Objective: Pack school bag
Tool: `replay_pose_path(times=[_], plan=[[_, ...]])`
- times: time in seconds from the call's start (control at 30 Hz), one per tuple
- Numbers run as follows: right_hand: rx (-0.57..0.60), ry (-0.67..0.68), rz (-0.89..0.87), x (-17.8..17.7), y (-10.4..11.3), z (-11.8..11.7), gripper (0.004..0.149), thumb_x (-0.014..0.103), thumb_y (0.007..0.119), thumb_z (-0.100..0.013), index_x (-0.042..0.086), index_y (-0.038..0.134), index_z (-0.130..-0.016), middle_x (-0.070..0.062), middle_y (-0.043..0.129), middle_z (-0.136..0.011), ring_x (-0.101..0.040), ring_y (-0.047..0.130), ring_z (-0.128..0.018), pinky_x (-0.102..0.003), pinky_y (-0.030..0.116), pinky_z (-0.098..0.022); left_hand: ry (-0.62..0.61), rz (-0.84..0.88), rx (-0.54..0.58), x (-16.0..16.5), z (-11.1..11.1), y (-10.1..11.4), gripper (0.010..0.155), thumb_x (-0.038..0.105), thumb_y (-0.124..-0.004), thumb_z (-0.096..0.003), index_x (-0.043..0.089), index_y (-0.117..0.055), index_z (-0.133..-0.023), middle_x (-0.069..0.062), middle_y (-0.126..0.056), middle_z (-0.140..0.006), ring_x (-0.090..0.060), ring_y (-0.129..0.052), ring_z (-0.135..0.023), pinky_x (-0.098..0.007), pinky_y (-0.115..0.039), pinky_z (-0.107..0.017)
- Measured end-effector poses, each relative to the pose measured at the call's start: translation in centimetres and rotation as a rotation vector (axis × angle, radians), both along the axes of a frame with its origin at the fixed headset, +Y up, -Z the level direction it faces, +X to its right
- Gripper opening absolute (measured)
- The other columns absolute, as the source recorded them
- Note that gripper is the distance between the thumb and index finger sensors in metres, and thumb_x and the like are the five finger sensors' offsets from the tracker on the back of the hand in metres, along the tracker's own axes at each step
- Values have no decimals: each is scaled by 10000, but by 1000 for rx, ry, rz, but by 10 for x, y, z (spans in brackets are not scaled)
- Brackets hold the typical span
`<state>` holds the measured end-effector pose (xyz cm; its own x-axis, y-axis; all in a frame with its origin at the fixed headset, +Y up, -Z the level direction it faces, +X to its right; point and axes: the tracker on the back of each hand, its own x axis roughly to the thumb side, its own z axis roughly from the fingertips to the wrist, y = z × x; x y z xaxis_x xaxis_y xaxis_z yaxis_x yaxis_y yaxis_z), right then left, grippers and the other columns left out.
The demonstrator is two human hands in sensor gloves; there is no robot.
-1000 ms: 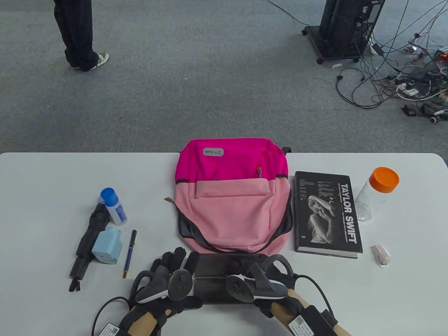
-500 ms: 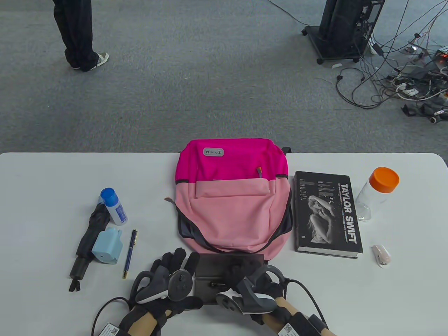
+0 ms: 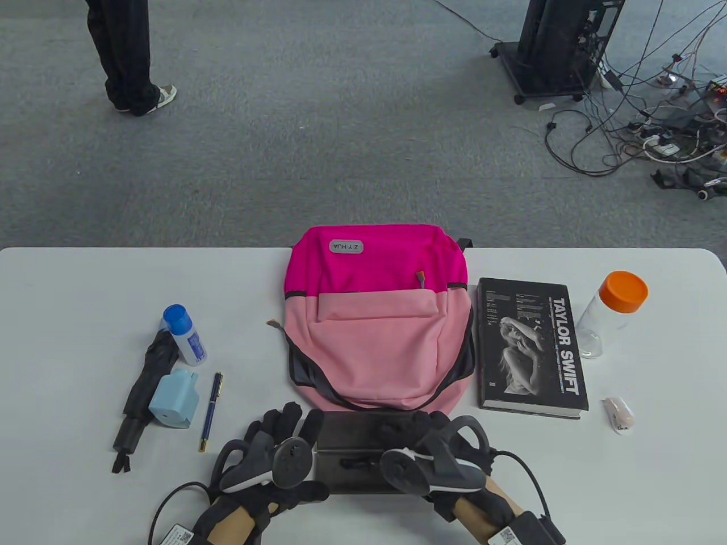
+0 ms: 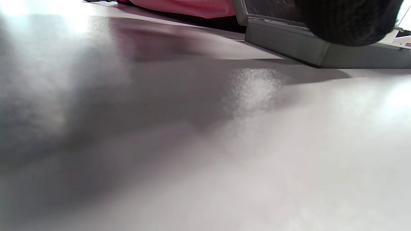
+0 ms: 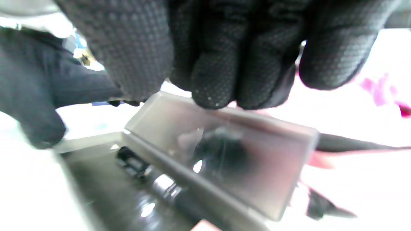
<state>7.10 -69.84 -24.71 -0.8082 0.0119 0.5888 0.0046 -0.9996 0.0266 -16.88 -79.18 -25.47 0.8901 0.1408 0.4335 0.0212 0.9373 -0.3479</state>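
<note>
I have both hands at six o'clock on the worktop [image 3: 85, 295], on the dark pencil case [image 3: 346, 454] that lies just in front of the pink school bag [image 3: 375, 323]. My left hand [image 3: 272, 448] rests at the case's nine o'clock side with fingers mostly straight. My right hand [image 3: 423, 448] curls its fingertips [image 5: 208, 86] on the edge of the half-raised lid [image 5: 221, 154]; inside I see a dark pen [image 5: 151, 176]. The bag lies flat in the middle, the book [image 3: 531, 346] at its three o'clock, and its main opening I cannot see.

I think the risk is here: if the lid slips from my fingertips it snaps down, or the light case slides toward the worktop edge at six o'clock. If I lift it not latched, the pen can fall out.
</note>
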Motion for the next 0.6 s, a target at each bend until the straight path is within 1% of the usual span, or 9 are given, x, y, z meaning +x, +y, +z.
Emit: replay_pose_path(times=[0.03, 0.07, 0.17, 0.23, 0.3, 0.4, 0.47, 0.53, 0.6], plan=[[-100, -43, 1, 6, 4, -2, 557, 377, 910, -442, 103, 862, -925, -207, 973, -805, -422, 998, -694, -681, 822, -549, 0, 0, -1, 0, 0, 0, 1146, 687, -713, -389, 231, 82, -1077, -347, 4, -1190, -669, -147, -1013, -811, -254, -714], [-153, -63, 18, 11, 7, -2, 583, 382, 912, -447, 98, 838, -951, -224, 951, -834, -439, 976, -719, -692, 801, -564, 1, 1, -1, 0, 0, 0, 1146, 687, -713, -388, 232, 81, -1077, -346, 2, -1190, -669, -147, -1012, -812, -255, -713], [-123, -88, 58, 20, 5, -1, 668, 410, 927, -429, 105, 780, -1004, -237, 932, -865, -456, 959, -745, -704, 789, -577, 3, -1, 0, 0, 0, 0, 1145, 687, -713, -389, 232, 82, -1077, -347, 2, -1190, -669, -149, -1012, -812, -255, -713], [-148, -116, 93, 27, -9, -2, 725, 435, 934, -412, 113, 742, -1033, -240, 914, -889, -462, 947, -766, -712, 780, -585, 4, -4, 5, 0, 0, 0, 1145, 686, -713, -391, 231, 84, -1077, -346, 1, -1190, -669, -149, -1012, -812, -255, -713], [-174, -138, 80, 33, -25, -2, 780, 467, 924, -398, 99, 709, -1052, -254, 899, -902, -471, 933, -775, -716, 773, -587, 5, -5, 6, 0, 0, 0, 1143, 686, -713, -391, 232, 82, -1077, -345, 1, -1190, -668, -150, -1013, -811, -259, -713], [-201, -147, 46, 41, -45, -1, 808, 481, 914, -382, 99, 693, -1059, -259, 896, -900, -471, 938, -763, -708, 783, -578, 5, -9, 9, 1, 1, 1, 1142, 684, -713, -393, 228, 78, -1078, -348, 2, -1189, -668, -152, -1014, -812, -258, -711], [-201, -160, 75, 44, -48, -1, 836, 490, 910, -376, 91, 669, -1070, -261, 885, -910, -470, 931, -773, -708, 780, -581, 4, -13, 11, 1, 1, 1, 1143, 686, -712, -390, 228, 77, -1079, -345, 2, -1191, -667, -151, -1014, -812, -257, -712], [-170, -181, 82, 46, -49, -3, 856, 494, 908, -374, 76, 655, -1076, -259, 880, -913, -468, 929, -775, -705, 781, -582, 6, -12, 10, 1, 0, 1, 1146, 684, -714, -390, 228, 79, -1079, -348, 4, -1189, -668, -148, -1013, -812, -254, -712], [-214, -178, 57, 47, -52, -7, 839, 488, 910, -375, 83, 670, -1069, -261, 872, -918, -473, 919, -782, -709, 775, -586, 6, -12, 12, 1, 1, 0, 1144, 684, -714, -391, 228, 79, -1078, -346, 0, -1190, -669, -152, -1012, -813, -258, -710]])
